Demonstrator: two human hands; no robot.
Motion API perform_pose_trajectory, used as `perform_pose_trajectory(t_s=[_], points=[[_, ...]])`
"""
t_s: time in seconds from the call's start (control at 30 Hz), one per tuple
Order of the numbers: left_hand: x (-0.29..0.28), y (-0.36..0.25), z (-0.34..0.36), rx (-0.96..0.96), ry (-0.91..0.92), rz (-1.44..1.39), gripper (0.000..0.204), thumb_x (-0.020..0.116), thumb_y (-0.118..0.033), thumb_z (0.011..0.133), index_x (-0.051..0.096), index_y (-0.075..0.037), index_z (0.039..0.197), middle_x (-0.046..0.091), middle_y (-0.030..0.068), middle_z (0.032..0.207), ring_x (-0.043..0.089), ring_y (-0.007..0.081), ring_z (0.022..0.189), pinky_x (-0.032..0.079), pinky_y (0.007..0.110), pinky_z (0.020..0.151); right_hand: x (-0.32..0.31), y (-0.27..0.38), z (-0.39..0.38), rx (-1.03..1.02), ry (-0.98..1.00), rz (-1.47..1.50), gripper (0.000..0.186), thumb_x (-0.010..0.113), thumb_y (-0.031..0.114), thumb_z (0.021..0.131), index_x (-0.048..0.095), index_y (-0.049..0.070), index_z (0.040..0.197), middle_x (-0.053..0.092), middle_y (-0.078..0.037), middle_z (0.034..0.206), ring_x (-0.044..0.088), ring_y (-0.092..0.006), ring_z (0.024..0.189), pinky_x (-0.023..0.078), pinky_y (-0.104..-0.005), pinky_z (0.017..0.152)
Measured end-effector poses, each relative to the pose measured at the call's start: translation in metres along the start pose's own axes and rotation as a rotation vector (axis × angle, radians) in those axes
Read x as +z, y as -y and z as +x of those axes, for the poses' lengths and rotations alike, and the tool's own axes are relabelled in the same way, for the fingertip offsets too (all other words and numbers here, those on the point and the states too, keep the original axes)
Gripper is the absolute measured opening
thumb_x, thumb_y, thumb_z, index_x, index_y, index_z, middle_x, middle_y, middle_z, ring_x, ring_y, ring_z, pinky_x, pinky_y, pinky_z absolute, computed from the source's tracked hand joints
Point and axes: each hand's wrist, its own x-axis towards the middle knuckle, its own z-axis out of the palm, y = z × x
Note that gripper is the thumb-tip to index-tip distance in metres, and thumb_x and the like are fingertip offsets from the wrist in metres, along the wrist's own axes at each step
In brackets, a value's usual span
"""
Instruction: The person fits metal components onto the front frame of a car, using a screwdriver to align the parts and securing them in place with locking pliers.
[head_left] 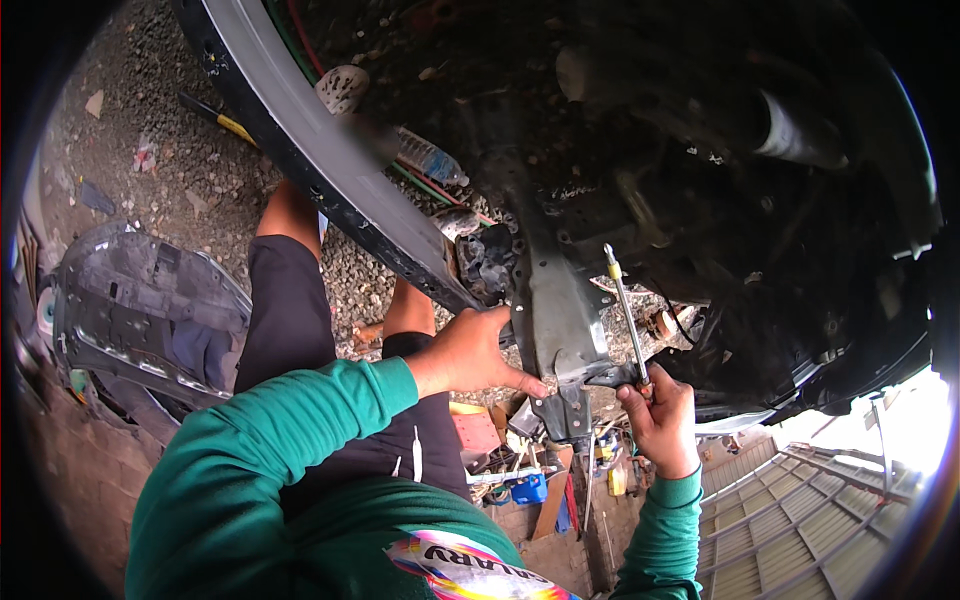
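Note:
My left hand (470,350) grips the edge of a dark metal support bracket (560,310) on the front of a car body; its thumb presses the lower face and its other fingers are partly hidden. At the bracket's right side, my right hand (662,418) is closed round the lower end of a slim hand tool (628,320) with a long silver shaft. The tool points up and slightly left, and a yellowish collar sits near its upper tip. Its exact kind I cannot make out.
A curved grey-and-black body panel (320,140) arches over the gravel on the left. A plastic bottle (430,158) lies beyond it. Loose hand tools and a blue item (529,489) lie below the bracket. Another dark car panel (130,300) rests at far left.

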Motion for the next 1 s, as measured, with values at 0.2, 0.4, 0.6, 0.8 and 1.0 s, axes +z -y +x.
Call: perform_pose_trajectory(t_s=[0.2,0.4,0.6,0.8,1.0], points=[[-0.006,-0.019,0.0,-0.09,0.075,0.008,0.096,0.106,-0.048,0.063,0.067,0.005,0.133,0.078,0.025,0.12,0.076,0.0342,0.117,0.056,0.04,0.104,0.013,0.004,-0.029,-0.199,-0.495,0.056,0.032,0.073,0.005,0.093,0.07,-0.005,0.123,0.073,-0.021,0.108,0.07,-0.041,0.097,0.056,-0.0459,0.087],[0.005,0.001,0.004,-0.104,0.09,0.098,0.096,0.104,-0.051,0.066,0.067,0.004,0.135,0.076,0.0238,0.128,0.072,0.0312,0.124,0.052,0.039,0.109,0.098,-0.035,-0.136,-0.188,-0.625,0.388,0.012,0.063,0.004,0.102,0.07,-0.002,0.11,0.076,-0.015,0.107,0.07,-0.0221,0.091,0.054,-0.0338,0.085],[0.012,0.006,0.003,-0.07,0.084,0.003,0.103,0.1,-0.053,0.073,0.059,0.008,0.144,0.072,0.0242,0.136,0.067,0.0298,0.131,0.049,0.039,0.113,0.269,-0.119,-0.19,0.186,-0.332,0.653,0.013,0.078,0.009,0.096,0.073,0.001,0.105,0.065,-0.009,0.076,0.061,-0.0194,0.067,0.049,-0.0372,0.063],[0.005,0.004,-0.025,-0.004,-0.208,0.272,0.106,0.084,-0.061,0.089,0.044,0.007,0.16,0.062,0.0295,0.149,0.058,0.0374,0.142,0.047,0.044,0.118,0.375,-0.189,-0.19,0.287,-0.068,0.583,0.016,0.075,0.014,0.099,0.073,-0.001,0.105,0.074,-0.009,0.078,0.072,-0.016,0.069,0.058,-0.0343,0.064],[0.023,-0.016,-0.133,-0.102,-0.243,0.356,0.091,0.083,-0.049,0.097,0.042,0.001,0.161,0.06,0.0228,0.151,0.07,0.0262,0.122,0.056,0.042,0.107,0.425,-0.244,-0.197,0.297,-0.032,0.869,0.018,0.076,0.016,0.097,0.072,-0.002,0.102,0.076,-0.012,0.078,0.076,-0.02,0.069,0.06,-0.0376,0.064]])
